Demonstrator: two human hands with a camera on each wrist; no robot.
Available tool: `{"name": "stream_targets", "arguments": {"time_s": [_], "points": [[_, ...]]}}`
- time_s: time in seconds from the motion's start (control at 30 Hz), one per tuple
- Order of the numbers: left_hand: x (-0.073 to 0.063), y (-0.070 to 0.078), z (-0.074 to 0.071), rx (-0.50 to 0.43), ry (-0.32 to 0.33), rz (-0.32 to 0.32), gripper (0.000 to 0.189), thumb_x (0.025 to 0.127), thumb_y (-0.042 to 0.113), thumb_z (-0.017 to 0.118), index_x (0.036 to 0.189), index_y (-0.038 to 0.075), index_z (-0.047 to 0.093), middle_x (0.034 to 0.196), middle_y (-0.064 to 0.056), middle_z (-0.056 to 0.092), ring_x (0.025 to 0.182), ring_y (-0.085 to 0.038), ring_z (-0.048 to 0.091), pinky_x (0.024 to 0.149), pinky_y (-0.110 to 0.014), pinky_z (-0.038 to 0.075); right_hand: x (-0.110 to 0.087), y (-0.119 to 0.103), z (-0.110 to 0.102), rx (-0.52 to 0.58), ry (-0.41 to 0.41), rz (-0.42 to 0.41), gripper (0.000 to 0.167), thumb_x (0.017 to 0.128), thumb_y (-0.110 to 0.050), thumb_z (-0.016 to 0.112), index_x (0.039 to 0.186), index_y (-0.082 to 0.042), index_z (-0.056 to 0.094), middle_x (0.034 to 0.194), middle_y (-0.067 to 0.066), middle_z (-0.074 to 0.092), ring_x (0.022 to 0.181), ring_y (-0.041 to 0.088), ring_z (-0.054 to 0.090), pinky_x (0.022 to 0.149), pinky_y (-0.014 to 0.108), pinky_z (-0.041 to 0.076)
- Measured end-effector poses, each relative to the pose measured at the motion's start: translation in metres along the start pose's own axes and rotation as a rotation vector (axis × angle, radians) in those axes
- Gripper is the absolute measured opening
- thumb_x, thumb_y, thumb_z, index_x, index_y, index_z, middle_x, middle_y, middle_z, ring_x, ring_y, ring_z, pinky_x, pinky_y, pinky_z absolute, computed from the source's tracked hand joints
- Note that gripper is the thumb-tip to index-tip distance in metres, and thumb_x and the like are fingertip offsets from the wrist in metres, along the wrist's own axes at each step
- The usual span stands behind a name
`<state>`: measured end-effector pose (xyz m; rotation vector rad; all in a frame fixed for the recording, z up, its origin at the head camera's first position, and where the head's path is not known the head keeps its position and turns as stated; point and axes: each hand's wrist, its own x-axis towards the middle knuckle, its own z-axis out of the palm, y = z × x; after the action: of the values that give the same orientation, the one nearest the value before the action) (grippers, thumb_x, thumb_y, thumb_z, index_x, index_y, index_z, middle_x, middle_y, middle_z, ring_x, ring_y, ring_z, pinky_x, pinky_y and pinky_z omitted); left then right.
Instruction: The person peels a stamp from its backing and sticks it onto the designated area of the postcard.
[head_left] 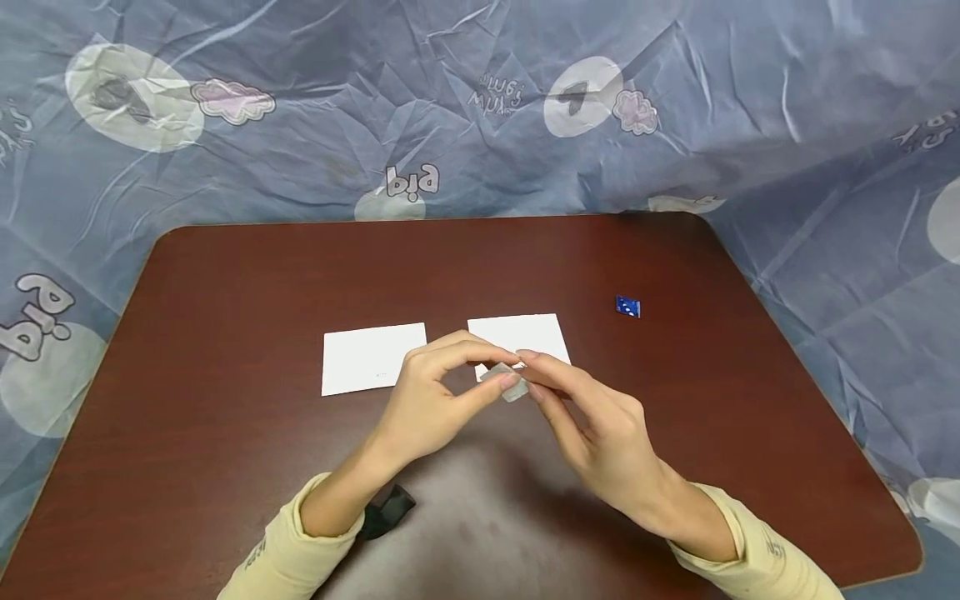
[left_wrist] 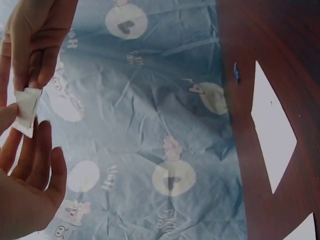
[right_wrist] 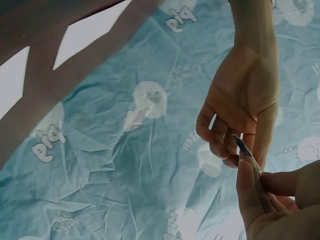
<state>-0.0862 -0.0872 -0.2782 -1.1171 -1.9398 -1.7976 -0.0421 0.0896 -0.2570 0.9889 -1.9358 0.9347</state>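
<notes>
Cloth [head_left: 495, 142], blue-grey, creased and printed with "pig" lettering, spans the far side and both flanks of the reddish-brown table [head_left: 225, 283]. Cream sleeves [head_left: 757, 546] cover both forearms, reaching in from the near side. Right hand [head_left: 603, 429] has thumb and fingertips clamped on 1 end of a small sachet [head_left: 516, 392]; left hand [head_left: 427, 404] pinches its other end between thumb and fingers. It is held above the table at centre, silvery white on 1 face, with dark blue showing in the right wrist view. Beyond the hands lie 2 white rectangular sheets: the left sheet [head_left: 363, 358] bears faint print toward its near right corner, and the right sheet [head_left: 525, 332] is partly hidden by fingers. Black object [head_left: 390, 510], unclear, shows beside the left sleeve. Smallest, 1 blue packet [head_left: 628, 307] lies far right.
</notes>
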Motion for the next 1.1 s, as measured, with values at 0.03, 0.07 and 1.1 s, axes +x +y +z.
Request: {"name": "stream_targets", "arguments": {"time_s": [0.03,0.07,1.1], "points": [[0.000,0.000,-0.001,-0.010,0.018,0.008,0.015,0.079,0.000,0.075,0.093,0.003,0.073,0.087,0.001,0.068,0.079,-0.010,0.061,0.071,-0.028,0.050,0.001,0.000,0.002,0.002,0.009,-0.002,0.026,0.099,-0.012,0.054,0.107,0.012,0.061,0.095,0.017,0.069,0.082,0.022,0.069,0.076,0.023,0.053],[0.000,0.000,-0.002,-0.023,0.034,0.017,0.015,0.079,-0.001,0.075,0.092,0.003,0.073,0.087,0.000,0.068,0.079,-0.011,0.061,0.071,-0.029,0.050,0.002,0.000,0.003,0.010,0.018,-0.003,0.026,0.098,-0.012,0.054,0.107,0.012,0.061,0.095,0.017,0.069,0.081,0.022,0.069,0.075,0.023,0.053],[0.007,0.007,-0.026,0.145,0.276,0.154,0.033,0.091,0.031,0.065,0.090,-0.001,0.070,0.076,-0.004,0.066,0.069,-0.014,0.059,0.063,-0.028,0.049,0.041,-0.001,0.034,0.391,0.073,0.406,0.018,0.079,0.013,0.070,0.095,0.005,0.072,0.083,0.011,0.071,0.066,0.016,0.067,0.062,0.023,0.053]]}}
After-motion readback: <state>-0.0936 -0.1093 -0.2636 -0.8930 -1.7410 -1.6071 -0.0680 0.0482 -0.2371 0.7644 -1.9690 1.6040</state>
